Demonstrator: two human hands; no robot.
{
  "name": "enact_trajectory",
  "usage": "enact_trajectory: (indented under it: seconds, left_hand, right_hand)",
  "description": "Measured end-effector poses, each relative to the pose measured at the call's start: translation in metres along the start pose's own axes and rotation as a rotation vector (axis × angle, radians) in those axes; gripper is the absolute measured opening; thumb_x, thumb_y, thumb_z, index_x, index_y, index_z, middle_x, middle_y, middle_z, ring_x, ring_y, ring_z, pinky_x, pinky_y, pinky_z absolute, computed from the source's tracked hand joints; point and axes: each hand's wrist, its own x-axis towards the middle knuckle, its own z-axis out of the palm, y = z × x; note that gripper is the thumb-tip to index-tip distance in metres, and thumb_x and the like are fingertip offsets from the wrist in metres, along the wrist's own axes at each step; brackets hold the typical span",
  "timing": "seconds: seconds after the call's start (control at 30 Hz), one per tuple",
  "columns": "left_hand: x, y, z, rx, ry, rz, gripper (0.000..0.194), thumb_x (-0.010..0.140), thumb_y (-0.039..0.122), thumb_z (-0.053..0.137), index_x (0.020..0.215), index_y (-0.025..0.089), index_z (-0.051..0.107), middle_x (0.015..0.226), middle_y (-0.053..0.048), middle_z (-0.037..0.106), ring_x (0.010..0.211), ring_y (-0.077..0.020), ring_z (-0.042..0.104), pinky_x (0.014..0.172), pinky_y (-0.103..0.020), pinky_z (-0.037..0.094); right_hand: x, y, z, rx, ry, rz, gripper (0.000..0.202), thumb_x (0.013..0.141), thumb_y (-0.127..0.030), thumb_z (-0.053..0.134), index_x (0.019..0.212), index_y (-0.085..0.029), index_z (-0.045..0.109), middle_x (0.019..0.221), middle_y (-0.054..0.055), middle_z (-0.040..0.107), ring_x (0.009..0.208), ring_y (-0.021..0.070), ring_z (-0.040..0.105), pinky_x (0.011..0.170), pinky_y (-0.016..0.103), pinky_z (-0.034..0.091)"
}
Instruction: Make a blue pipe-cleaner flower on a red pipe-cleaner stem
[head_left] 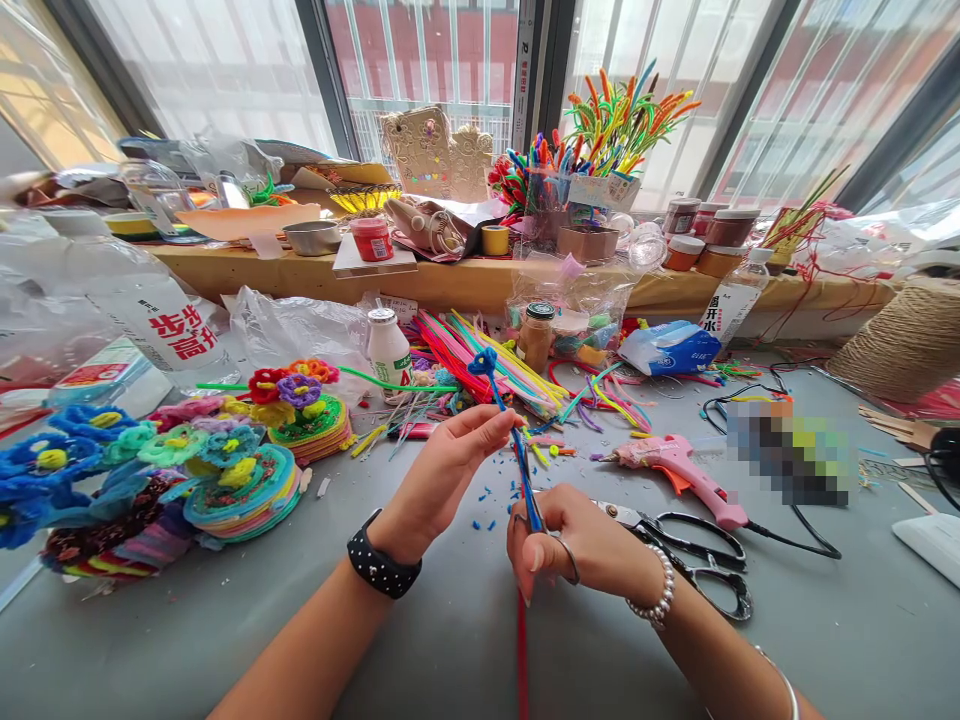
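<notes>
Between thumb and fingers my left hand (446,480) pinches the stem of a blue pipe-cleaner flower (484,362), whose curled head points up and away from me. My right hand (577,545) has its fingers through the handles of small scissors (531,505), with the blades pointing up along the stem, close to my left fingertips. Whether the blades touch the stem is too small to tell. Blue clippings (484,510) lie on the grey table (315,620) below. A red strip (522,660) runs toward me beneath my right hand.
Pipe-cleaner flowers (240,470) stand at left. Loose pipe cleaners (487,355) and a white bottle (388,350) lie beyond my hands. A pink glue gun (686,475) with its cord and large black scissors (705,560) are at right. A cluttered wooden ledge (465,282) runs behind.
</notes>
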Motion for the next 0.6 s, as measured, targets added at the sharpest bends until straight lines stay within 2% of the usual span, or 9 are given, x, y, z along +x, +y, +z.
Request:
enact_trajectory:
  seconds: [0.17, 0.27, 0.4, 0.6]
  left_hand:
    - [0.0009, -0.0019, -0.0005, -0.036, 0.034, 0.022, 0.004, 0.064, 0.021, 0.064, 0.065, 0.018, 0.065, 0.075, 0.001, 0.06, 0.075, -0.009, 0.049, 0.072, -0.02, 0.036]
    - [0.0008, -0.0029, 0.0006, -0.03, 0.045, 0.021, 0.004, 0.064, 0.021, 0.064, 0.066, 0.018, 0.065, 0.074, 0.0, 0.06, 0.074, -0.0097, 0.049, 0.071, -0.021, 0.035]
    - [0.0007, -0.0029, 0.0019, -0.012, 0.033, 0.012, 0.005, 0.064, 0.022, 0.063, 0.065, 0.017, 0.065, 0.074, 0.0, 0.06, 0.073, -0.0102, 0.049, 0.071, -0.022, 0.035]
    - [0.0006, -0.0021, 0.003, -0.002, 0.006, 0.007, 0.007, 0.065, 0.024, 0.062, 0.065, 0.017, 0.065, 0.075, 0.0, 0.058, 0.076, -0.0111, 0.048, 0.072, -0.022, 0.035]
  right_hand:
    - [0.0006, 0.0019, 0.0025, 0.024, 0.035, 0.028, 0.063, 0.065, -0.067, 0.037, 0.047, -0.011, 0.057, 0.041, -0.002, 0.041, 0.038, 0.0052, 0.035, 0.04, 0.019, 0.029]
    - [0.0001, 0.0021, 0.0031, 0.031, 0.003, 0.004, 0.067, 0.065, -0.07, 0.032, 0.051, -0.011, 0.06, 0.041, -0.003, 0.038, 0.039, 0.0058, 0.036, 0.041, 0.019, 0.03]
    - [-0.0011, 0.002, 0.0029, 0.035, -0.068, -0.063, 0.074, 0.066, -0.072, 0.022, 0.053, -0.011, 0.06, 0.045, -0.001, 0.043, 0.042, 0.0065, 0.038, 0.044, 0.019, 0.033]
    - [-0.0016, -0.0006, 0.0025, 0.056, -0.091, -0.096, 0.073, 0.066, -0.072, 0.021, 0.052, -0.011, 0.059, 0.05, 0.001, 0.048, 0.046, 0.0077, 0.041, 0.047, 0.02, 0.036]
